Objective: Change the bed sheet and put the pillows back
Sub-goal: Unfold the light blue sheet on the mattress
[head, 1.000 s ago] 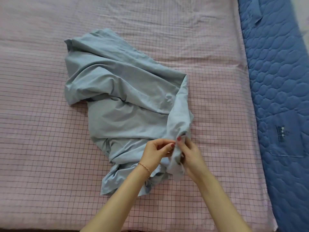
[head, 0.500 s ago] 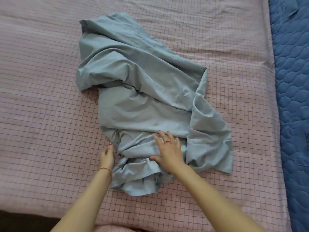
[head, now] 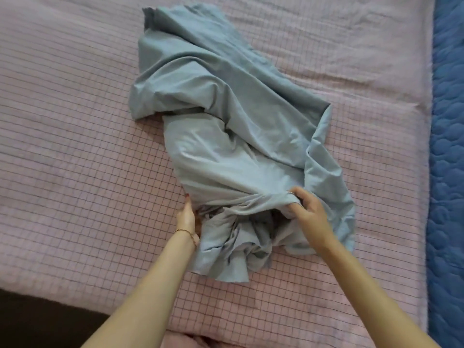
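Note:
A crumpled grey-blue sheet (head: 226, 136) lies in a heap on the pink checked sheet (head: 75, 159) that covers the bed. My right hand (head: 305, 209) has its fingers curled into a fold at the heap's near right side and grips the cloth. My left hand (head: 187, 216) is at the heap's near left edge, its fingers tucked under the cloth and mostly hidden. A thin bracelet is on my left wrist. No pillows are in view.
A blue quilted cover (head: 448, 172) runs along the right side of the bed. The bed's near edge and a dark floor strip (head: 37, 320) show at the lower left.
Both hands let go of the sheet's corner, which dropped to the right. The right hand went from lying flat on the heap to gripping a fold; the left moved to the heap's left edge.

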